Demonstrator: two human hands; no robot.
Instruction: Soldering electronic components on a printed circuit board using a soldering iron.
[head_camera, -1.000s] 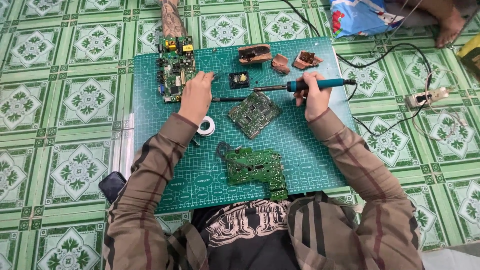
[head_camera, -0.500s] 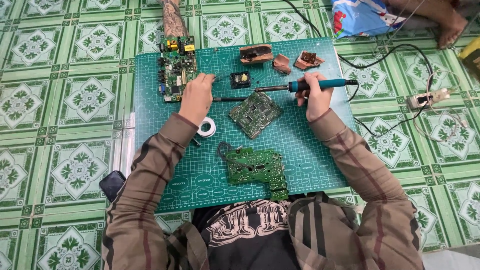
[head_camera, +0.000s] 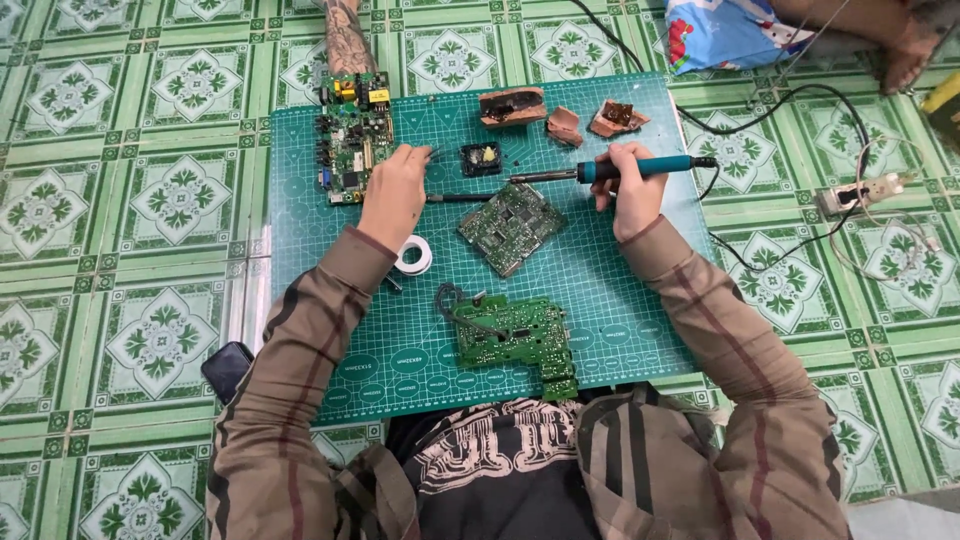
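My right hand (head_camera: 628, 192) grips a teal-handled soldering iron (head_camera: 610, 170), its metal tip pointing left above a tilted green circuit board (head_camera: 512, 227) on the green cutting mat (head_camera: 600, 300). My left hand (head_camera: 395, 195) rests on the mat left of that board, fingers closed on a thin wire-like piece near its fingertips; a dark tool (head_camera: 460, 198) lies beside it. A second green circuit board (head_camera: 515, 335) lies nearer my body. A third board (head_camera: 355, 135) with yellow parts sits at the mat's far left corner.
A white tape roll (head_camera: 414, 255) lies by my left wrist. A small black block (head_camera: 481, 159) and brown broken pieces (head_camera: 512, 106) sit at the mat's far edge. A power strip (head_camera: 860, 193) with cables is at right. A dark phone (head_camera: 227, 367) lies on the tiled floor at left.
My left hand has shifted slightly; the soldering iron stays held over the tilted board. Little else differs.
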